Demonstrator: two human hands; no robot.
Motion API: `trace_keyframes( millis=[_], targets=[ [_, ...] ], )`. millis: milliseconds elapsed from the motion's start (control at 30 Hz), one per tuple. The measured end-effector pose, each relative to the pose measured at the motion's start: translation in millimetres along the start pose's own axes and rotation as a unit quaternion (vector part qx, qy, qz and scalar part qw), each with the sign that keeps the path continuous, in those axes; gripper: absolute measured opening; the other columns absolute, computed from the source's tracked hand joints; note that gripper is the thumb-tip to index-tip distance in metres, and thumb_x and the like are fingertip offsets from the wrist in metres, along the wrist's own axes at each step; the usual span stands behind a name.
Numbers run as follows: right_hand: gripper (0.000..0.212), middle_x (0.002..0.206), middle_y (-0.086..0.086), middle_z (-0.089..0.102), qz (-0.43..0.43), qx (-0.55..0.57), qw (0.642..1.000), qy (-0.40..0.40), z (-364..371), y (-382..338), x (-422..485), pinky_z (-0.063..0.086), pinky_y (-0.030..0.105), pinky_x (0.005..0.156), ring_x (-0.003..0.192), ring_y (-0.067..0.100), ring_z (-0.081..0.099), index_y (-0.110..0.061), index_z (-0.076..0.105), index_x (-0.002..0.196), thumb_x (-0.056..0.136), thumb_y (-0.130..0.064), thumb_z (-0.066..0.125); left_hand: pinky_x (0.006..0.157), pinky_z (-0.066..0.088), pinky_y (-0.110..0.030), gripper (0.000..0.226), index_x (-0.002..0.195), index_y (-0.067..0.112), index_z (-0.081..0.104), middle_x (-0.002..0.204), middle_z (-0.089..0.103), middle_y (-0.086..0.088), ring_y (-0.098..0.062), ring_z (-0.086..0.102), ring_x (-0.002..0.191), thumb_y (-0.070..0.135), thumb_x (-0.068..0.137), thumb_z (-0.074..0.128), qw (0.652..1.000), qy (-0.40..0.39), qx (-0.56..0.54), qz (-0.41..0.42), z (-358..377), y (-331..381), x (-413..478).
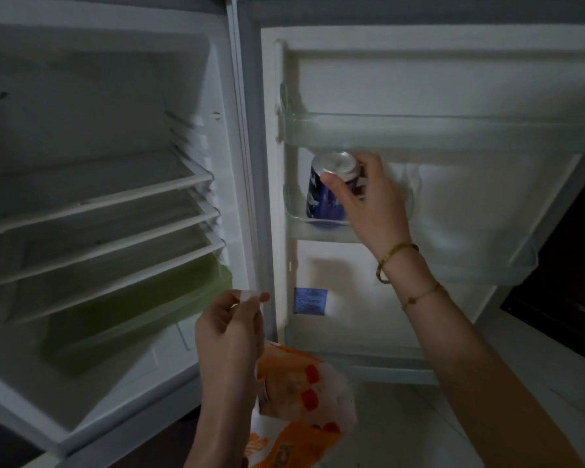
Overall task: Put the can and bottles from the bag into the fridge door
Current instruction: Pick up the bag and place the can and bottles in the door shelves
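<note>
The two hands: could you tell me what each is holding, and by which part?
The right hand grips the blue can around its upper side, near the silver top. The left hand pinches the plastic bag by its white handle.

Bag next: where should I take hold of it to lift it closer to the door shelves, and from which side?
Grip the bag at its gathered white handle, where the left hand already pinches it, coming from above. The body hangs slack and bulging below, so the handle is the only firm part. The right hand is on the can in the door shelf.
</note>
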State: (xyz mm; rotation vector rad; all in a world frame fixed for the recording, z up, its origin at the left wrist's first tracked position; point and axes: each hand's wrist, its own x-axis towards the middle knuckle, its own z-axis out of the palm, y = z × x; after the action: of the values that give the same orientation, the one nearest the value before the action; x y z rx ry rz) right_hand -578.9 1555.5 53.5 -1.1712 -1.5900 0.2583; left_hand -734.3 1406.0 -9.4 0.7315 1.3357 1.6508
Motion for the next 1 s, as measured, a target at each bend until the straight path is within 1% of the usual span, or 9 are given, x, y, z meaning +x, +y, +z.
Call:
trace_keyframes(
  millis=[167,300,367,467,533,600,800,900,1000],
  targets=[
    [0.059,0.101,0.000,0.065,0.011,-0.052,0.998,-0.032,12.8,-1.1,15.2,0.052,0.032,0.075,0.089,0.019,0.062,-0.012,0.054,0.112,0.084,-0.064,0.050,0.038,0.021,-0.018,0.021,0.092,-0.005,0.067,0.044,0.034,0.007,-0.006,0.026,0.039,0.005,0.096,0.048,1.000,-0.001,0.006,-0.005,-0.2,-3.4,3.0],
    [0.058,0.087,-0.001,0.061,0.036,-0.059,0.996,-0.060,18.2,-4.7,21.8,0.040,0.022,0.057,0.076,0.017,0.058,-0.008,0.055,0.102,0.085,-0.064,0.050,0.037,0.024,-0.017,0.020,0.091,-0.002,0.068,0.041,0.036,0.009,-0.004,0.028,0.037,0.005,0.095,0.050,1.000,-0.001,0.017,-0.009,-0.7,-6.7,3.6],
    [0.056,0.085,-0.002,0.059,0.045,-0.053,0.995,-0.075,18.5,-5.3,24.0,0.035,0.016,0.054,0.074,0.015,0.055,-0.009,0.053,0.101,0.084,-0.063,0.051,0.037,0.025,-0.017,0.020,0.090,-0.002,0.068,0.041,0.035,0.009,-0.003,0.028,0.036,0.004,0.095,0.050,1.000,-0.001,0.019,-0.010,-0.7,-7.4,3.8],
    [0.057,0.096,-0.004,0.060,0.058,-0.041,0.992,-0.107,16.9,-2.3,21.8,0.041,0.015,0.062,0.085,0.013,0.058,-0.010,0.052,0.110,0.080,-0.057,0.064,0.036,0.024,-0.017,0.020,0.090,-0.003,0.068,0.041,0.034,0.010,-0.004,0.027,0.036,0.004,0.095,0.050,1.000,0.001,0.014,-0.010,-1.6,-7.8,3.9],
    [0.069,0.112,0.001,0.063,0.069,-0.039,0.988,-0.135,16.4,2.3,17.5,0.048,0.023,0.078,0.098,0.016,0.062,-0.007,0.048,0.118,0.072,-0.052,0.074,0.036,0.024,-0.017,0.021,0.089,-0.003,0.068,0.041,0.034,0.008,-0.004,0.026,0.036,0.005,0.095,0.050,1.000,0.000,0.013,-0.010,-1.7,-7.9,3.4],
    [0.076,0.121,0.005,0.063,0.069,-0.053,0.985,-0.146,16.3,4.7,13.2,0.051,0.028,0.084,0.104,0.019,0.063,-0.007,0.046,0.121,0.067,-0.049,0.080,0.036,0.023,-0.017,0.021,0.088,-0.002,0.068,0.041,0.034,0.007,-0.004,0.026,0.037,0.005,0.095,0.050,1.000,-0.002,0.012,-0.010,-1.6,-8.1,2.6],
    [0.077,0.120,0.010,0.061,0.055,-0.074,0.992,-0.088,6.1,2.7,4.7,0.049,0.030,0.083,0.105,0.023,0.060,-0.005,0.046,0.121,0.066,-0.048,0.081,0.036,0.022,-0.017,0.021,0.087,-0.002,0.068,0.041,0.034,0.009,-0.004,0.026,0.036,0.003,0.095,0.049,1.000,0.000,0.011,-0.014,-3.1,-9.5,1.2],
    [0.055,0.107,0.008,0.062,0.019,-0.065,0.998,-0.020,-1.4,3.7,-12.7,0.051,0.036,0.081,0.094,0.022,0.058,-0.007,0.053,0.109,0.072,-0.038,0.080,0.036,0.022,-0.017,0.021,0.088,-0.001,0.068,0.042,0.035,0.009,-0.004,0.026,0.037,0.002,0.095,0.049,1.000,0.000,0.012,-0.013,-4.3,-10.7,-0.2],
    [0.027,0.088,0.001,0.063,-0.018,-0.043,0.999,0.026,-10.0,2.1,-41.6,0.047,0.016,0.068,0.077,0.012,0.056,-0.011,0.058,0.092,0.077,-0.025,0.076,0.035,0.022,-0.017,0.022,0.089,-0.001,0.067,0.042,0.035,0.009,-0.004,0.026,0.036,0.002,0.096,0.047,1.000,-0.007,0.015,-0.014,-6.7,-11.3,-2.6]
  ],
)
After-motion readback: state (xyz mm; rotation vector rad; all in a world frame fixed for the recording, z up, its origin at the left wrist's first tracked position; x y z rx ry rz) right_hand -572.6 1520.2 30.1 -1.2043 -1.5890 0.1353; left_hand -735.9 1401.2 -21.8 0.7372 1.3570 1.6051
